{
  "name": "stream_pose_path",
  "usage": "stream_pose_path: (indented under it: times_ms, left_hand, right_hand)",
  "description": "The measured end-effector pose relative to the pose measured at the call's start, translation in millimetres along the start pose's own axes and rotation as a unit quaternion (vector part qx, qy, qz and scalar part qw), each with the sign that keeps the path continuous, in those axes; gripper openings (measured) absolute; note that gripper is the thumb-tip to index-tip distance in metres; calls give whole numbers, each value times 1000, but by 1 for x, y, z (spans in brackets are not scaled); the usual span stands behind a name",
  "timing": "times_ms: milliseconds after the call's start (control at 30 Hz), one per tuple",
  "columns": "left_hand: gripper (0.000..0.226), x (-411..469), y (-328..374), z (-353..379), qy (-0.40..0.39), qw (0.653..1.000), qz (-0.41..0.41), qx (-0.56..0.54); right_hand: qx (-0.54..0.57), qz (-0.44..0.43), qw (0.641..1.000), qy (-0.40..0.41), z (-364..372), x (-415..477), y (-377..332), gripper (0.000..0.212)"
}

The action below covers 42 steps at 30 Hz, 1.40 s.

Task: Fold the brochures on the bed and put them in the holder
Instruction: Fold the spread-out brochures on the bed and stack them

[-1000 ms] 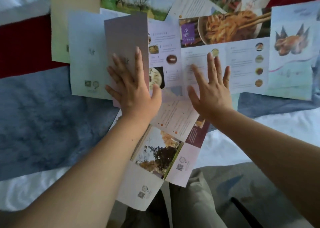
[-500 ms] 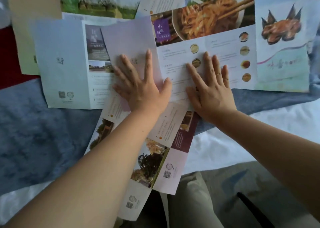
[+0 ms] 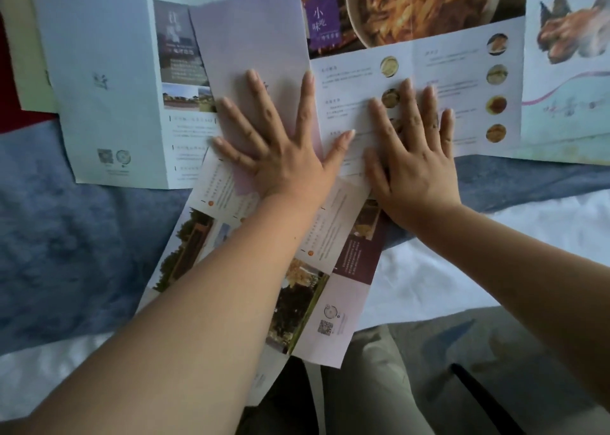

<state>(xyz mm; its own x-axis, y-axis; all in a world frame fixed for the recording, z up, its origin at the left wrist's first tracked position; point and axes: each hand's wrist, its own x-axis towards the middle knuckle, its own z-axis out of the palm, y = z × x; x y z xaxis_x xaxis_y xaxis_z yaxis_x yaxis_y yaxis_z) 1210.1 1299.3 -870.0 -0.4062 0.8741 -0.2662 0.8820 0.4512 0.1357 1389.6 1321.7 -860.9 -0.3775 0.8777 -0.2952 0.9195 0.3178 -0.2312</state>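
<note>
Noodle-menu brochure (image 3: 462,71) lies open on the bed, upper centre, its lower edge over a blue blanket (image 3: 66,253). The lilac panel (image 3: 251,38) at its left end is turned over and lying flat. Left hand (image 3: 280,150) is palm down on that panel, grip spread wide, fingers straight. Right hand (image 3: 412,164) is just beside it on the white menu panel, grip flat, fingers straight and close together. Tree-photo brochure (image 3: 330,269) lies angled under both wrists. Pale blue brochure (image 3: 109,88) sits left, partly under the lilac panel. White sheet (image 3: 429,269) shows at right.
</note>
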Motion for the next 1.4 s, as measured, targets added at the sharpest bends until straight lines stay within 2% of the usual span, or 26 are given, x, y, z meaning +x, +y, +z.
stream_pose_path:
  times_ms: [200, 400, 633, 767, 967, 1100, 1233, 1333, 1400]
  left_hand:
    - [93, -6, -54, -4, 10, 1000, -4, 3]
    - [95, -26, -158, -14, 17, 999, -32, 22]
    - [102, -54, -259, -25, 7, 998, -47, 27]
    - [118, -58, -270, -29, 18, 994, -103, -28]
    - [109, -52, -249, -36, 41, 980, -138, -136]
    - [106, -47, -249, -39, 51, 978, -148, -135]
    - [114, -44, -259, -39, 44, 975, -183, -120]
    - [116, -45, -256, -38, 55, 966, -191, -167]
    - [115, -47, -253, -37, 78, 956, -197, -201]
  right_hand:
    - [-23, -35, 998, -47, 3, -2, -43, 66]
    - [-25, -108, 992, -62, 25, -6, -115, 63]
    - [-27, -111, 992, -53, 44, -8, -179, 68]
    - [-29, -110, 993, -40, 50, -13, -185, 68]
    - [-18, -107, 993, -45, 48, -9, -181, 70]
    - [-46, -117, 991, -47, 42, -7, -176, 68]
    - [-66, -107, 991, -36, 31, -1, -159, 71]
    - [-73, -63, 995, -39, 23, 1, -140, 76]
    - [-68, -72, 994, -46, 22, 1, -130, 77]
